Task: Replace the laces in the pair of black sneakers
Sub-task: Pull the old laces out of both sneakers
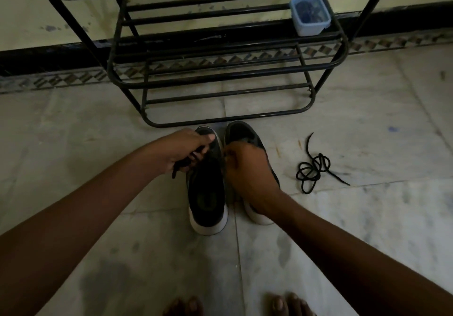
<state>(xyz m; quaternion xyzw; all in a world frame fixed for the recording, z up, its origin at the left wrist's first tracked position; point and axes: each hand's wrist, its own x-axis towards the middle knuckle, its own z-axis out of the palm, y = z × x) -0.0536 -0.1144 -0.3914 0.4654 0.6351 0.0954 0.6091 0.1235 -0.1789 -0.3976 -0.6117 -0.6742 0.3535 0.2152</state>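
Two black sneakers with white soles stand side by side on the floor, toes pointing away from me: the left sneaker (207, 193) and the right sneaker (241, 133). My left hand (182, 151) grips a bunch of black lace (180, 165) over the left sneaker's front. My right hand (247, 168) pinches lace at that sneaker's eyelets and covers most of the right sneaker. A loose black lace (313, 167) lies tangled on the floor to the right.
A black metal shoe rack (220, 75) stands against the wall just beyond the sneakers' toes. A blue plastic container (310, 15) sits on its upper right shelf. My bare toes (282, 304) show at the bottom edge. Marble floor tiles spread around.
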